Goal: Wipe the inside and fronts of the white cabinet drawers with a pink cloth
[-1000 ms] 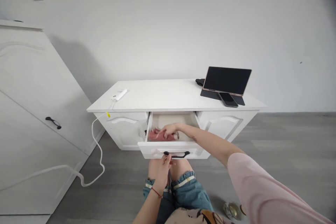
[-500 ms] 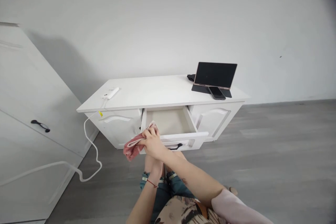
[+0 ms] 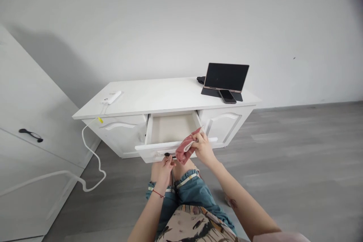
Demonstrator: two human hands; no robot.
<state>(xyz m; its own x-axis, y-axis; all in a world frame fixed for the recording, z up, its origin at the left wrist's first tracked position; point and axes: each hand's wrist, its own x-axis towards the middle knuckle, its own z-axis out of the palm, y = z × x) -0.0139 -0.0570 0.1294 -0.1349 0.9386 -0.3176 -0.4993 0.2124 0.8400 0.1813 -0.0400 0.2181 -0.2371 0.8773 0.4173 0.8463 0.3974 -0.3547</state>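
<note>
A folded pink cloth with a pale edge [image 3: 184, 150] is pinched in my right hand [image 3: 203, 149], at the right part of the drawer's front edge. The drawer [image 3: 170, 128] is pulled out of the white cabinet, and its inside shows a bare pale bottom. My left hand [image 3: 165, 168] is at the black drawer handle [image 3: 167, 154], fingers closed around its left end. The cloth covers the handle's right end from view.
On the cabinet top [image 3: 150, 94] stand a tablet [image 3: 226, 77] on a dark stand, a phone [image 3: 227, 96] and a white power strip [image 3: 114, 97]. Its white cable [image 3: 99, 162] hangs down at the left, near a tall white wardrobe [image 3: 31, 102].
My right hand has carried the cloth from the drawer's left side to its right. My left hand, partly hidden behind the right before, is now at the handle. The drawer stays open.
</note>
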